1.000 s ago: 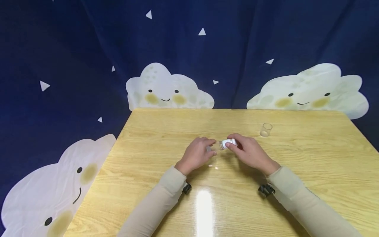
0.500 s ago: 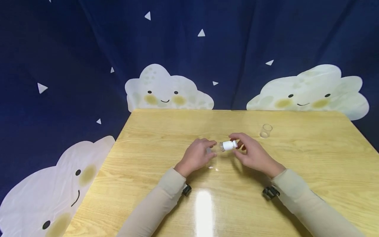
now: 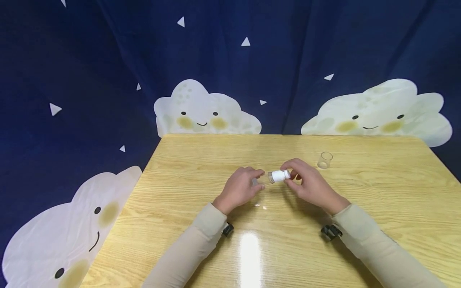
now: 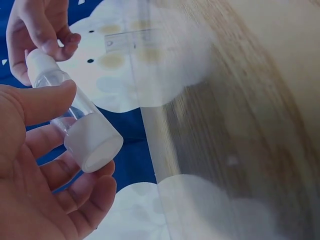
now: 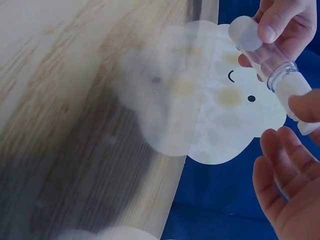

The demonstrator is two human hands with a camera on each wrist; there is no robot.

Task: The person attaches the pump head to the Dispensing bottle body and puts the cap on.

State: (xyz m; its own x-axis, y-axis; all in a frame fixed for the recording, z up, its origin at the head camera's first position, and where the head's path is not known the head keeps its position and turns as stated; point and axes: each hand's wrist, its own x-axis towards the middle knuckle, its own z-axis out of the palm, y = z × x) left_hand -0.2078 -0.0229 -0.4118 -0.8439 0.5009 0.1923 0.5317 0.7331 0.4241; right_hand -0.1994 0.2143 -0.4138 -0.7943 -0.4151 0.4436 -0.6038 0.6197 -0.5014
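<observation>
A slim pump bottle (image 3: 279, 176) with a clear body, a white top section and a white base lies nearly sideways above the table. My left hand (image 3: 239, 188) holds it by the clear body, thumb on one side and fingers on the other. At the white top end, my right hand (image 3: 312, 186) pinches the tip between thumb and fingers. The left wrist view shows the bottle's white base (image 4: 95, 142) facing the camera. In the right wrist view the clear middle and threaded-looking ring show, while the right thumb covers part of the white top.
A clear open cylinder, like a cap (image 3: 325, 161), stands on the wooden table (image 3: 201, 152) beyond my right hand. Behind the table hangs a dark blue curtain (image 3: 281, 60) with cloud prints. Light glares off the table's near part.
My right hand let go of the white section, shifted right with fingers apart, then took hold again at the tip. The left hand and bottle stay nearly in place.
</observation>
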